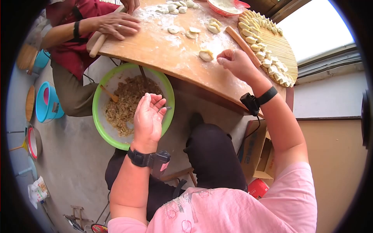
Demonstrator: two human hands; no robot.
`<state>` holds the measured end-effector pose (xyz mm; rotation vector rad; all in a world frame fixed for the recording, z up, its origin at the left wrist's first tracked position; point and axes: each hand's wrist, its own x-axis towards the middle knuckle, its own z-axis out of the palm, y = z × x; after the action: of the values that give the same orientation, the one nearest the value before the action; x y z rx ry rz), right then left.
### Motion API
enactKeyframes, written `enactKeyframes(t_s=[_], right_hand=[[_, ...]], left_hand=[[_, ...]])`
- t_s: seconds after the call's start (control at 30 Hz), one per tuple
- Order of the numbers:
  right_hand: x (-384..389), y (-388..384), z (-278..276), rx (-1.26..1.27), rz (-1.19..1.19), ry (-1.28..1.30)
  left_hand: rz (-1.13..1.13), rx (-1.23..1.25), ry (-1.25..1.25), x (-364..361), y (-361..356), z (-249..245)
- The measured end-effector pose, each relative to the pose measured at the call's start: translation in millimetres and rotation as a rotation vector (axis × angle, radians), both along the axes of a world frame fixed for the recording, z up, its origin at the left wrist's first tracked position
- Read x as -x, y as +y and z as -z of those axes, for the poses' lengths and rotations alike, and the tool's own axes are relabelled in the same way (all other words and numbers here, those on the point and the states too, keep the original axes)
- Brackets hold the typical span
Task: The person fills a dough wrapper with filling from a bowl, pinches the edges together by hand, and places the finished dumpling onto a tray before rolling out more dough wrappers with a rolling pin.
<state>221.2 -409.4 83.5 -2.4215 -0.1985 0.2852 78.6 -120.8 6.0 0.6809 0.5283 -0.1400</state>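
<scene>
My left hand [149, 118] is palm up over the near side of a green-rimmed bowl [169, 83] of filling [126, 99]. Its fingers are apart and slightly curled, with nothing visible in them. Over the floured wooden table [171, 58], my right hand [237, 66] has its fingers closed together; whatever they may hold is hidden. Just left of it lies a small stack of round dough wrappers [206, 55]. A rolling pin [243, 46] rests beyond the right hand. Rows of filled dumplings [272, 68] line a round woven tray [278, 46].
At the upper left, another person's hand [118, 25] presses on a rolling pin [98, 44]. More wrappers [214, 26] and dough pieces [178, 5] lie on the table, near a red-rimmed bowl [243, 4]. Blue buckets [46, 101] and a cardboard box [254, 149] stand on the floor.
</scene>
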Motion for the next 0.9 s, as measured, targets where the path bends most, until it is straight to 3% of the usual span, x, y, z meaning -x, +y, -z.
enactKeyframes(t_s=[0.3,0.6,0.9], right_hand=[[7,17,-14,0.28,-0.098,-0.044],[-2,17,-8,0.296,-0.101,-0.087],[-16,43,-4,0.593,-0.272,-0.327]], left_hand=[[0.007,0.015,-0.008,1,0,-4],[0.013,-0.006,-0.023,4,1,-6],[-0.006,0.017,-0.049,3,1,-4]])
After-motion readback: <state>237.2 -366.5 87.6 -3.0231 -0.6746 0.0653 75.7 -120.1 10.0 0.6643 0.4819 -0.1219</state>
